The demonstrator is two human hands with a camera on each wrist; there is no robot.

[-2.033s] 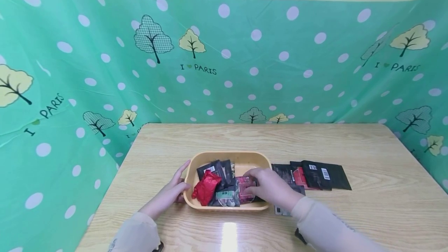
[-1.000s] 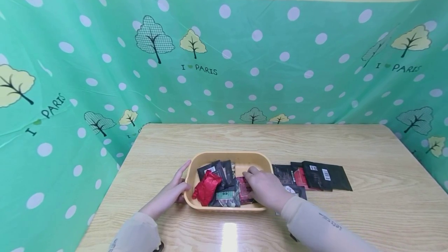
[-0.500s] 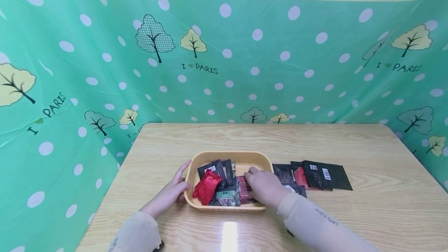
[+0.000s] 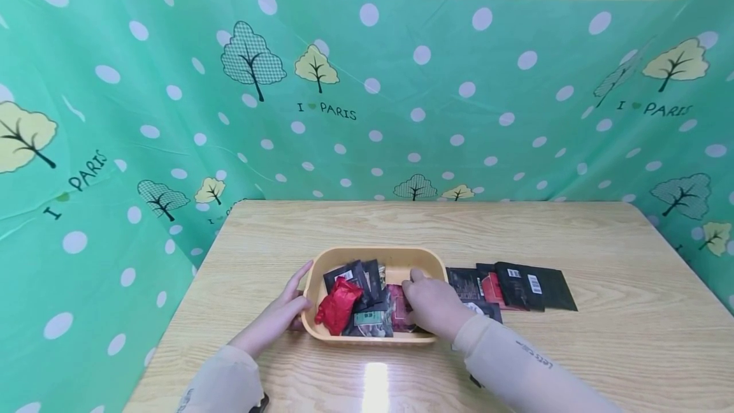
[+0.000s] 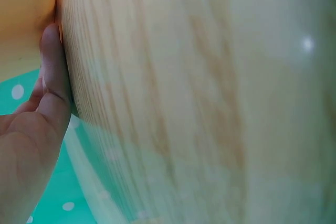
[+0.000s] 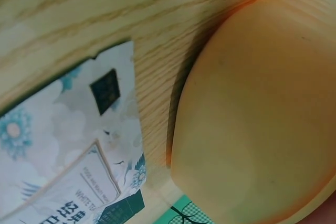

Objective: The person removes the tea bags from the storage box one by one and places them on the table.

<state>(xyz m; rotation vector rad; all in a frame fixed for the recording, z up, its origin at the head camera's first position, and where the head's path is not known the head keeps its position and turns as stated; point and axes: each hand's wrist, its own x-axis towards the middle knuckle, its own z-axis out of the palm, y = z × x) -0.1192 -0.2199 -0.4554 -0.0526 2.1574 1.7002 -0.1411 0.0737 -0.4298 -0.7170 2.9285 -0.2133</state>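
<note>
A tan plastic basket (image 4: 373, 341) holds several small packets. Against its left end lies my left hand (image 4: 281, 314), its fingers straight along the outer wall, as the left wrist view also shows of this hand (image 5: 44, 98). My right hand (image 4: 436, 304) reaches over the right end into the basket, beside a pink-red packet (image 4: 399, 308); its fingertips are hidden, so a grip cannot be made out. To the left sit a crumpled red foil packet (image 4: 338, 306), dark packets (image 4: 352, 279) and one with a green label (image 4: 369, 320).
Right of the basket, flat black packets (image 4: 536, 287) overlap on the wooden table (image 4: 631, 311). A pale flowered packet (image 6: 79, 129) lies beside the basket wall (image 6: 252, 103) in the right wrist view. A green dotted cloth (image 4: 367, 113) hangs behind.
Over the first second my right hand shifts slightly down and right inside the basket, covering more of the pink-red packet. It barely moves afterwards. My left hand stays at the basket's left end.
</note>
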